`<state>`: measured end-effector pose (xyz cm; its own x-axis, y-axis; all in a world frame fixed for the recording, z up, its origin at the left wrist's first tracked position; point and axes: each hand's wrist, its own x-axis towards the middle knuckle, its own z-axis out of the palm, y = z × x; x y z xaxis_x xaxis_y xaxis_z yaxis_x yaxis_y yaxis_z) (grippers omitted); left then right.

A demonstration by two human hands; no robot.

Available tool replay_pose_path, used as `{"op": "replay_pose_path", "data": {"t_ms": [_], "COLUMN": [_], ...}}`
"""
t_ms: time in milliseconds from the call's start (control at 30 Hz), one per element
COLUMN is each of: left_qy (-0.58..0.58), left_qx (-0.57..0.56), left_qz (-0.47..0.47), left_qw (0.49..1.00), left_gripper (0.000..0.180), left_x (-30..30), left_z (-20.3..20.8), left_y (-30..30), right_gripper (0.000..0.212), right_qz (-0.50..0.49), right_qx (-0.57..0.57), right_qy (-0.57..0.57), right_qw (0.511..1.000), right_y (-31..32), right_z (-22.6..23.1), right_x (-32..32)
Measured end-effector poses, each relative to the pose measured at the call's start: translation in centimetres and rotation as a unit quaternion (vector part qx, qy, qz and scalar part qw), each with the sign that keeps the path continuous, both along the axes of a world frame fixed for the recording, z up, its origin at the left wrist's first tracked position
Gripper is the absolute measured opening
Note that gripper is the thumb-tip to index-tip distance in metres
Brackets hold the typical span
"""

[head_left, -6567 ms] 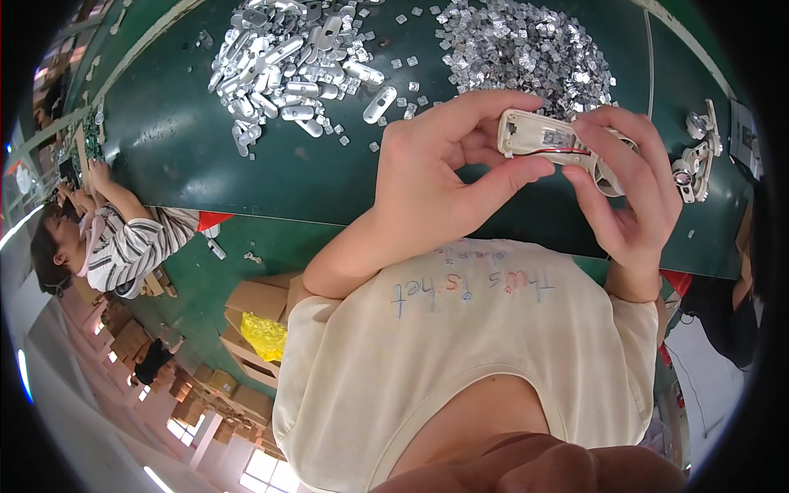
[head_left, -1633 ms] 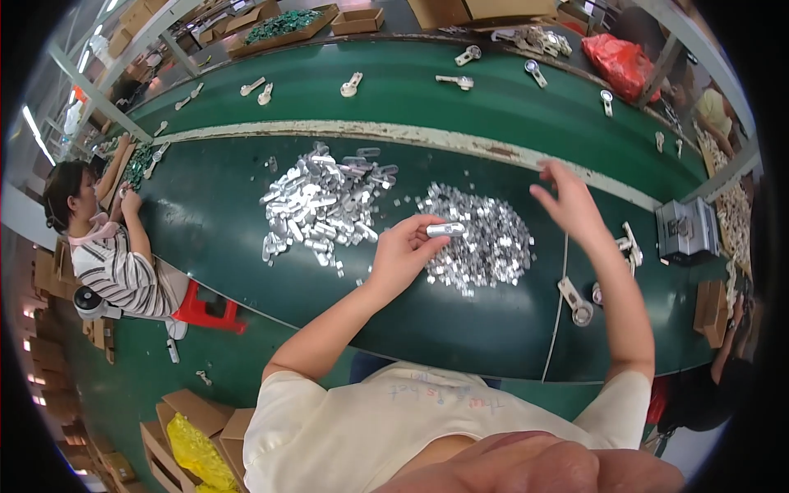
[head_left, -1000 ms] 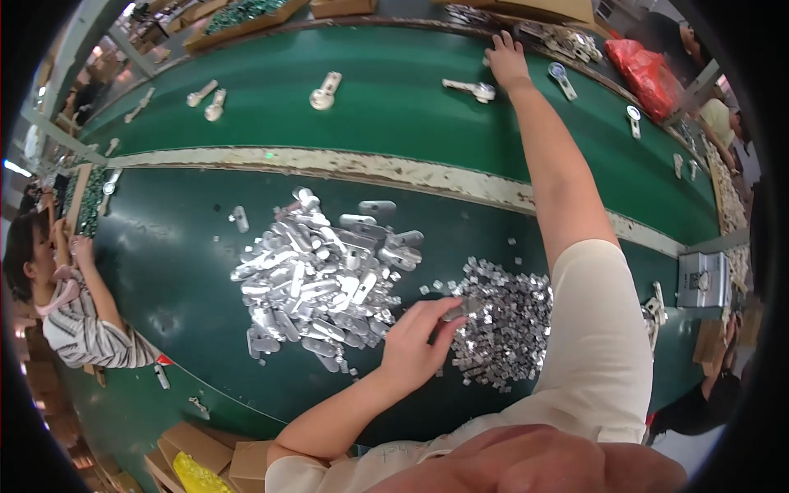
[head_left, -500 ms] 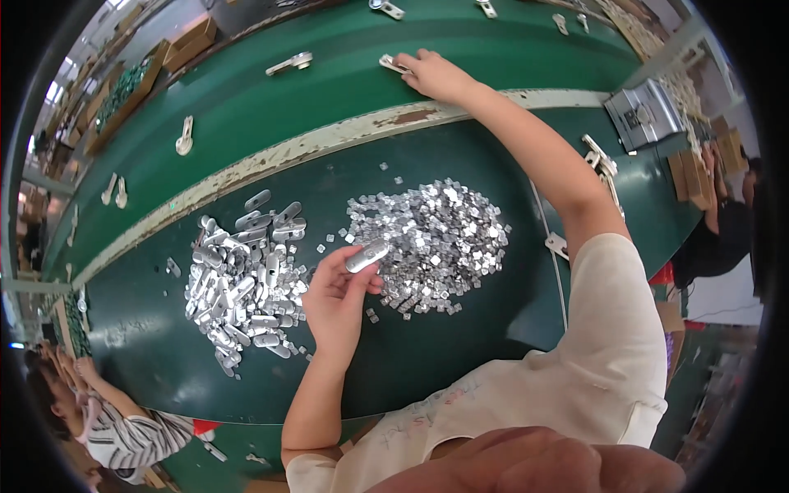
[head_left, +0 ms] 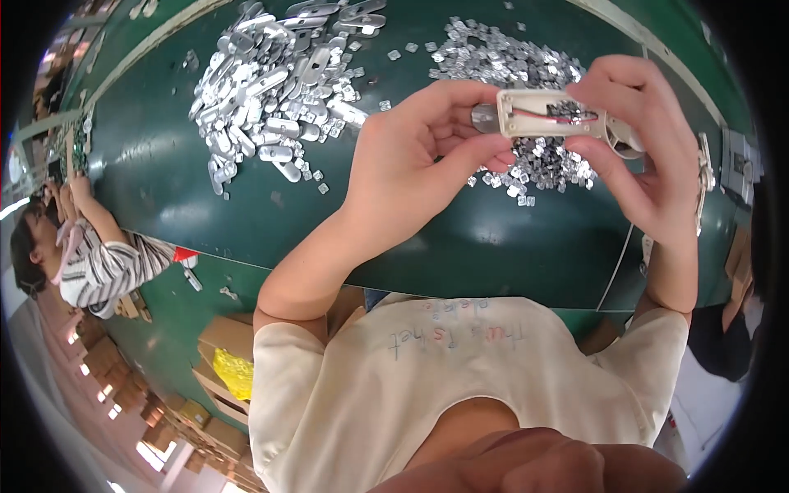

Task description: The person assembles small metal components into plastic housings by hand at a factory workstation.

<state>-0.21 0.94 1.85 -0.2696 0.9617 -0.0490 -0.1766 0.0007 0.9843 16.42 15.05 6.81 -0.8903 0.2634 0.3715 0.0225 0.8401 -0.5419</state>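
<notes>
Over the bench, my two hands meet at a white plastic housing (head_left: 530,125), its open hollow facing up. A red wire and small parts lie inside, and a round ring-like end shows at its right. My right hand (head_left: 649,135) grips the housing between thumb and fingers. With my left hand (head_left: 415,152) I hold a silver oval metal plate (head_left: 485,119), partly behind the housing's left end; the thumb touches the housing. Small shiny square metal pieces (head_left: 481,57) are heaped below and beyond the hands. To the left lies a pile of silver oval plates (head_left: 271,86).
The dark green bench (head_left: 353,226) has its near edge close to my body. Beyond a pale worn rail (head_left: 160,33) runs a green conveyor. A metal box (head_left: 740,164) stands at the far right. At left works a person in a striped top (head_left: 115,263); cardboard boxes (head_left: 222,337) sit below.
My right hand has come back from the conveyor with the white housing. My left hand, still holding the silver plate, now meets it. The view has shifted toward my body.
</notes>
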Motion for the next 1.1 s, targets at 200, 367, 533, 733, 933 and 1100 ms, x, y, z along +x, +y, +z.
{"op": "replay_pose_path", "data": {"t_ms": [200, 367, 533, 733, 933, 1100], "left_qy": [-0.045, -0.080, -0.039, -0.055, 0.062, 0.175], "left_qx": [0.021, 0.022, 0.054, 0.040, 0.064, 0.088], "left_qz": [0.016, 0.037, 0.043, 0.064, 0.123, 0.210], "left_qw": [0.999, 0.996, 0.997, 0.996, 0.988, 0.958], "left_gripper": [0.033, 0.031, 0.029, 0.023, 0.023, 0.019], "left_x": [0.1, 0.3, 0.5, 0.7, 1.1, 1.1], "left_z": [-0.2, -0.5, -0.6, -1.0, -1.0, -2.2], "left_y": [-0.4, -0.5, -0.3, 0.0, -0.1, 0.4], "right_gripper": [0.035, 0.035, 0.035, 0.038, 0.029, 0.029], "right_qz": [0.015, 0.033, 0.030, 0.014, -0.075, -0.068], "right_qx": [0.024, 0.018, -0.013, 0.021, -0.228, -0.052], "right_qy": [-0.003, -0.006, -0.015, -0.008, 0.006, 0.078], "right_qw": [1.000, 0.999, 0.999, 1.000, 0.971, 0.993], "right_y": [-1.1, -1.1, -1.0, -1.8, -2.8, -3.1], "right_z": [-1.4, -2.0, -2.0, -2.6, -3.5, -3.4], "right_x": [-1.2, -1.5, -1.3, -1.0, -1.9, -2.4]}}
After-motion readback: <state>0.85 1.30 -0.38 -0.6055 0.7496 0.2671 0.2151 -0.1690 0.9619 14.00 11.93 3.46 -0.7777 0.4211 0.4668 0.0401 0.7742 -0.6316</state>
